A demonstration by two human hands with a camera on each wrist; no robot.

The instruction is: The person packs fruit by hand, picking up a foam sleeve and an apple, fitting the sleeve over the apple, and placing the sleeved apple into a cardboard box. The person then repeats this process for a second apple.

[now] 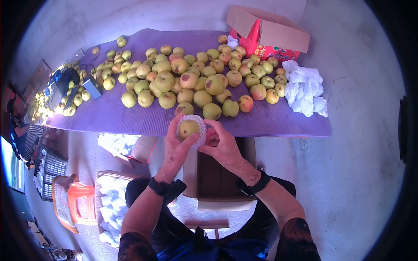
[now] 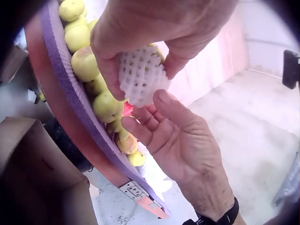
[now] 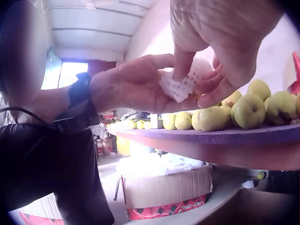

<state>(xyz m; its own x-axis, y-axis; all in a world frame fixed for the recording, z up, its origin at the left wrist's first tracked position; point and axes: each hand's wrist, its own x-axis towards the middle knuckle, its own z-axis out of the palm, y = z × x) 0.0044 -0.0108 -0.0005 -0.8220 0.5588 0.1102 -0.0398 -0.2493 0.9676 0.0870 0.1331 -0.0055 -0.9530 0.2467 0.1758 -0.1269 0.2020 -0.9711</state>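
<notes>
My left hand curls round one apple in a white foam net, above the table's front edge; my right hand, partly curled, pinches the net's right side. Below my hands stands one open brown carton, its inside dark. Two floor cartons to the left hold white foam. One red carton, contents hidden, sits on the purple-covered table beside dozens of loose apples and one heap of nets. A pale wall rises behind.
</notes>
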